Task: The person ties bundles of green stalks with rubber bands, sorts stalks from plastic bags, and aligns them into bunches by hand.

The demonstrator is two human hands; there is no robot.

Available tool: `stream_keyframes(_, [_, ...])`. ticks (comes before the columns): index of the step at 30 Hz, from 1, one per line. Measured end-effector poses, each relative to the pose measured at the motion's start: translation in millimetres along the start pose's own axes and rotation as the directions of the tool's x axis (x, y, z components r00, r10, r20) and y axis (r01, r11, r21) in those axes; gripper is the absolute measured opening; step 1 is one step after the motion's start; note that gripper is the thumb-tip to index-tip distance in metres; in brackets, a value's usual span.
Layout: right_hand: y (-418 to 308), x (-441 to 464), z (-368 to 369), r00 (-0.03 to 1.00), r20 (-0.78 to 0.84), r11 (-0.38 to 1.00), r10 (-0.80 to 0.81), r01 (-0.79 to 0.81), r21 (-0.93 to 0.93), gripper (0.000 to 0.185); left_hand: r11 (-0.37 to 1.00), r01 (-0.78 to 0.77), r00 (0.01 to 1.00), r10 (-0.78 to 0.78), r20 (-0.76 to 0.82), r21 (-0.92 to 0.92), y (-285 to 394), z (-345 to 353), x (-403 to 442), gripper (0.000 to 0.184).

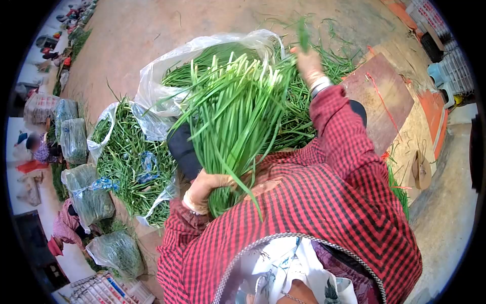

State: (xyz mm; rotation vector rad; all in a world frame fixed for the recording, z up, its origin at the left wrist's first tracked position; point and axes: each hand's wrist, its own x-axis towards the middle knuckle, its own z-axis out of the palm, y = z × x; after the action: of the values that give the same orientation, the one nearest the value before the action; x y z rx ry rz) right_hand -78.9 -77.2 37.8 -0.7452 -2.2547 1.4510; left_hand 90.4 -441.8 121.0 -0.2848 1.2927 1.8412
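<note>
Bunch of green stalks (pixel 235 116) clasped near leafy end by left hand (pixel 203 188), held before red checked garment (pixel 314 202), pale ends pointing away. Small green tuft (pixel 303 38) pinched by right hand (pixel 310 67) (blurred), raised beside bunch. Plastic bag (pixel 152 83) seen just beyond.

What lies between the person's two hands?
The leafy green bunch lies between the left hand, which clasps it, and the right hand, in the head view.

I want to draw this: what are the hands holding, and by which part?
The left hand grips a big green bunch near its leafy end. The right hand seems to hold a blurred green tuft; where exactly is unclear.
</note>
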Motion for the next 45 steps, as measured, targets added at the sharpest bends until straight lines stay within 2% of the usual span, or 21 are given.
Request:
stream_keyframes(1, [16, 21, -13, 0.999, -0.01, 0.972, 0.033, -0.03, 0.234, 0.027, 1.0, 0.01, 1.0, -0.009, -0.022, 0.028, 0, -6, -8, 0.03])
stream_keyframes(3, [27, 48, -51, 0.989, -0.054, 0.961, 0.14, -0.123, 0.246, 0.021, 1.0, -0.012, 1.0, 0.012, -0.008, -0.027, -7, -22, -21, 0.034])
stream_keyframes(5, [10, 44, -94, 0.993, -0.018, 0.994, 0.112, -0.112, 0.017, 0.03, 0.989, 0.004, 0.999, 0.004, 0.052, -0.15, -22, -42, -24, 0.039])
stream_keyframes(7, [31, 47, -111, 0.951, 0.298, 0.995, 0.087, -0.067, -0.075, 0.048, 0.974, 0.101, 0.995, -0.103, -0.001, -0.203, -18, -41, -25, 0.046])
stream_keyframes(9, [44, 21, -106, 0.731, 0.681, 0.735, -0.044, 0.486, -0.473, 0.062, 0.988, -0.031, 0.999, 0.036, 0.032, -0.15, -13, -29, -23, 0.061])
stream_keyframes(10, [33, 1, -99, 0.683, 0.728, 0.604, -0.048, 0.601, -0.524, 0.068, 0.991, -0.056, 0.997, 0.063, 0.054, -0.125, -16, -34, -19, 0.057])
stream_keyframes(12, [-28, -36, -85, 0.706, 0.708, 0.804, -0.025, 0.435, -0.405, 0.056, 0.994, -0.063, 0.997, 0.066, 0.032, -0.094, -12, -28, -16, 0.053])
stream_keyframes(13, [-46, -58, -76, 0.699, 0.715, 0.973, 0.017, 0.152, -0.172, 0.046, 0.994, -0.055, 0.998, 0.058, 0.03, -0.09, -13, -28, -16, 0.053])
stream_keyframes(14, [-71, -76, -70, 0.62, 0.78, 0.984, 0.089, 0.067, -0.166, 0.055, 0.997, -0.057, 0.998, 0.059, 0.037, -0.059, -15, -30, -14, 0.052])
stream_keyframes(17, [-80, -109, -36, 0.542, 0.806, 0.81, -0.236, 0.568, -0.145, 0.046, 0.996, -0.059, 0.998, 0.061, -0.016, 0.059, -17, -30, -13, 0.05])
stream_keyframes(20, [-55, -111, -14, 0.533, 0.648, 0.662, -0.544, 0.747, -0.058, 0.026, 0.999, -0.028, 1.0, 0.028, 0.011, -0.02, -14, -26, -14, 0.048])
stream_keyframes(24, [-24, -90, -33, 0.598, 0.564, 0.641, -0.569, 0.753, -0.151, 0.022, 0.998, -0.057, 0.998, 0.058, 0.01, -0.039, -17, -30, -26, 0.049])
stream_keyframes(27, [37, -37, -54, 0.766, 0.489, 0.642, -0.418, 0.63, -0.437, 0.027, 0.994, -0.002, 0.999, 0.007, 0.041, -0.112, -29, -45, -28, 0.05])
stream_keyframes(28, [-3, -39, -74, 0.729, 0.635, 0.75, 0.255, 0.266, -0.606, 0.036, 0.989, -0.05, 0.998, 0.056, 0.039, -0.142, -24, -33, -28, 0.05])
stream_keyframes(29, [-2, -46, -71, 0.731, 0.633, 0.749, 0.255, 0.265, -0.607, 0.036, 0.989, -0.05, 0.998, 0.057, 0.041, -0.142, -21, -30, -26, 0.05])
stream_keyframes(31, [1, -67, -66, 0.588, 0.809, 0.913, 0.008, 0.325, -0.245, 0.046, 0.985, -0.01, 0.999, 0.016, 0.035, -0.174, -19, -26, -25, 0.051])
stream_keyframes(33, [-16, -95, -50, 0.51, 0.86, 0.996, -0.021, -0.062, 0.061, 0.045, 0.989, 0.016, 1.0, -0.013, 0.022, -0.148, -19, -26, -21, 0.051])
stream_keyframes(35, [-37, -114, -41, 0.419, 0.908, 0.964, -0.02, -0.234, 0.129, 0.035, 0.999, -0.03, 0.999, 0.029, -0.036, -0.03, -14, -17, -20, 0.049])
stream_keyframes(42, [-24, -112, -36, 0.563, 0.814, 0.986, -0.143, 0.013, 0.164, 0.024, 0.998, -0.06, 0.992, 0.06, 0.108, 0.001, -19, -34, -20, 0.054])
stream_keyframes(44, [-21, -108, -40, 0.609, 0.737, 0.886, -0.293, 0.462, -0.03, 0.022, 0.997, -0.072, 0.991, 0.071, 0.112, 0.004, -20, -34, -18, 0.053])
stream_keyframes(45, [-18, -104, -41, 0.609, 0.737, 0.886, -0.291, 0.462, -0.032, 0.022, 0.997, -0.071, 0.991, 0.07, 0.114, 0.003, -22, -36, -16, 0.053])
